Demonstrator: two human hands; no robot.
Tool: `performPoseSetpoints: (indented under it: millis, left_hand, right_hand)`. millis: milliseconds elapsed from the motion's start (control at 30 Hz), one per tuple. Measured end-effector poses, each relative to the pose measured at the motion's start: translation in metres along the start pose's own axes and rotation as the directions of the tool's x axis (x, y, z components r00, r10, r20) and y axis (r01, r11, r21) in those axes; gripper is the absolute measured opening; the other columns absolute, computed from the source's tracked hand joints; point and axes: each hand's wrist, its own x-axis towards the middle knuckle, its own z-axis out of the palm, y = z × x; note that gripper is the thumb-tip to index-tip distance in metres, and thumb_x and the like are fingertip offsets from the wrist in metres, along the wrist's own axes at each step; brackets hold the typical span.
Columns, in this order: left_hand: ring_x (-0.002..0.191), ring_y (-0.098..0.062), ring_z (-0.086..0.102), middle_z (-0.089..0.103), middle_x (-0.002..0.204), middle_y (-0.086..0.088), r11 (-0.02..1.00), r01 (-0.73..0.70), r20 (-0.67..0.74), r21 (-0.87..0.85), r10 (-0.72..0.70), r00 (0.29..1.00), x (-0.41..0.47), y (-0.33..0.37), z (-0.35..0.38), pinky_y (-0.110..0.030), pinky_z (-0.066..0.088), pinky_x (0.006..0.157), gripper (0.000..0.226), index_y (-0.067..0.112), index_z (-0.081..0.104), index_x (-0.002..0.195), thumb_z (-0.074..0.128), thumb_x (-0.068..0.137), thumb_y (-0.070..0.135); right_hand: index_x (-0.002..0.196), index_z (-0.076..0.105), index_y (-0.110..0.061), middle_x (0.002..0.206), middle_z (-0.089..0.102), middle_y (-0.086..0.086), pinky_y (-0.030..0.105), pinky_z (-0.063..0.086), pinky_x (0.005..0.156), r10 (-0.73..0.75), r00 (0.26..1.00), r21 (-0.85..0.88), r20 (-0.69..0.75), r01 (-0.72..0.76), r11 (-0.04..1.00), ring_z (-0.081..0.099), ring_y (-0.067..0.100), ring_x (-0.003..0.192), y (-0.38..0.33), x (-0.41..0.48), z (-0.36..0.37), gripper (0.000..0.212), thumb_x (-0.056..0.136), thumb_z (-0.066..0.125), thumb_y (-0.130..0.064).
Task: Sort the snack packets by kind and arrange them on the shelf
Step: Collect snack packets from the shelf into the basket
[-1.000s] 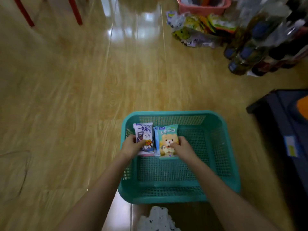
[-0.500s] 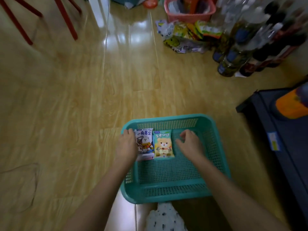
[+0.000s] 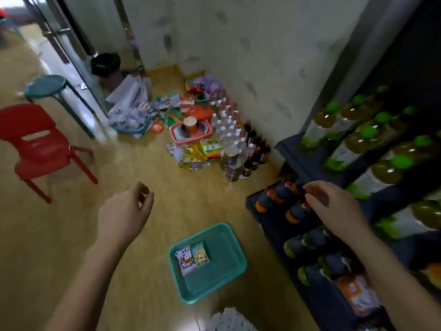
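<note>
2 packets are sorted so far: the white-and-blue packet [image 3: 184, 260] and the green bear packet [image 3: 200, 254] lie flat, side by side and touching, at the left end of the teal basket [image 3: 222, 275] on the floor.

Both hands are empty. The left hand [image 3: 125, 212] hangs above the floor with its fingers loosely curled around nothing. The right hand [image 3: 334, 206] is just as slack, in front of the dark-capped bottles [image 3: 281, 194] on the dark blue shelf [image 3: 288, 151]. I can't tell whether it brushes them.

My guess is we're between pickups in the sorting step. The next move means crossing to the heap of snack packets [image 3: 198, 155] by the wall, near the pink basket [image 3: 191, 137], grabbing more and matching each to 1 of those 2 kinds.

Versus half a second back, both hands were down at the basket, right beside the packets. Now they're lifted well clear and the view has swung up, so the basket sits low and small. The 2 packets haven't budged.
</note>
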Motion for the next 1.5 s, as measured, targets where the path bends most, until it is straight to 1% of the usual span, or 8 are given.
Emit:
performPoseSetpoints:
  millis: [167,367,600,767,900,1067,1167,1500]
  left_hand:
    - [0.078,-0.031,0.065,0.068,0.083,0.0,0.98,-0.194,-0.069,-0.04,0.191,0.979,-0.017,0.071,-0.103,-0.034,0.047,0.061,0.023,0.02,0.061,0.092,0.051,0.09,0.04]
    - [0.071,-0.03,0.062,0.067,0.075,-0.006,0.86,-0.463,-0.027,-0.217,0.468,0.883,-0.045,0.135,-0.126,-0.038,0.049,0.059,0.015,0.015,0.064,0.086,0.057,0.089,0.028]
    - [0.074,-0.035,0.064,0.069,0.078,-0.009,0.501,-0.835,-0.162,-0.229,0.826,0.54,-0.106,0.25,-0.134,-0.037,0.045,0.056,0.009,0.016,0.065,0.09,0.059,0.088,0.022]
    - [0.075,-0.029,0.064,0.068,0.081,-0.005,0.209,-0.934,-0.21,-0.289,0.938,0.275,-0.183,0.321,-0.132,-0.03,0.041,0.054,0.009,0.013,0.065,0.089,0.058,0.089,0.018]
    - [0.072,-0.025,0.063,0.066,0.077,-0.001,0.08,-0.96,-0.21,-0.268,0.968,0.14,-0.248,0.364,-0.122,-0.026,0.036,0.047,0.01,0.015,0.064,0.083,0.059,0.089,0.022]
    - [0.08,-0.025,0.065,0.067,0.082,-0.002,0.038,-0.963,-0.185,-0.267,0.979,0.09,-0.323,0.406,-0.108,-0.036,0.05,0.058,0.013,0.016,0.064,0.087,0.057,0.089,0.027]
    - [0.081,-0.023,0.065,0.067,0.082,0.0,0.045,-0.956,-0.212,-0.29,0.971,0.11,-0.362,0.432,-0.111,-0.034,0.05,0.059,0.012,0.017,0.065,0.088,0.058,0.088,0.026]
    - [0.081,-0.027,0.063,0.066,0.081,-0.001,0.016,-0.967,-0.439,-0.255,0.889,0.131,-0.43,0.54,-0.158,-0.032,0.043,0.059,0.019,0.016,0.064,0.087,0.055,0.09,0.032]
  right_hand:
    - [0.112,0.062,-0.022,0.102,0.06,-0.01,0.028,0.045,0.075,0.086,0.986,0.033,-0.142,-0.082,0.996,0.06,0.016,0.1,-0.017,-0.08,-0.13,0.023,0.09,0.057,-0.024]
    - [0.112,0.062,-0.026,0.11,0.063,-0.006,0.037,0.052,0.081,0.224,0.911,0.077,-0.347,-0.211,0.975,0.06,0.014,0.097,-0.015,-0.186,-0.184,0.024,0.089,0.057,-0.026]
    - [0.112,0.062,-0.026,0.108,0.064,-0.006,0.038,0.052,0.08,0.421,0.652,0.063,-0.631,-0.497,0.865,0.062,0.016,0.095,-0.003,-0.338,-0.22,0.024,0.088,0.058,-0.027]
    - [0.115,0.062,-0.022,0.111,0.064,-0.006,0.035,0.051,0.082,0.538,0.449,0.134,-0.714,-0.666,0.734,0.061,0.016,0.102,0.006,-0.447,-0.226,0.026,0.089,0.059,-0.025]
    - [0.115,0.062,-0.02,0.111,0.064,-0.004,0.034,0.05,0.08,0.623,0.315,0.217,-0.716,-0.748,0.628,0.062,0.019,0.101,0.023,-0.517,-0.226,0.027,0.09,0.058,-0.027]
    - [0.115,0.062,-0.02,0.114,0.064,-0.006,0.032,0.049,0.082,0.633,0.288,0.218,-0.719,-0.771,0.598,0.06,0.014,0.106,0.06,-0.58,-0.246,0.026,0.091,0.056,-0.027]
    - [0.117,0.061,-0.022,0.113,0.063,-0.008,0.029,0.049,0.079,0.613,0.315,0.183,-0.724,-0.769,0.612,0.06,0.013,0.105,0.089,-0.605,-0.273,0.027,0.091,0.055,-0.028]
    - [0.11,0.063,-0.024,0.108,0.066,-0.003,0.041,0.05,0.086,0.401,0.429,0.014,-0.809,-0.669,0.743,0.061,0.02,0.103,0.171,-0.593,-0.415,0.023,0.088,0.055,-0.025]
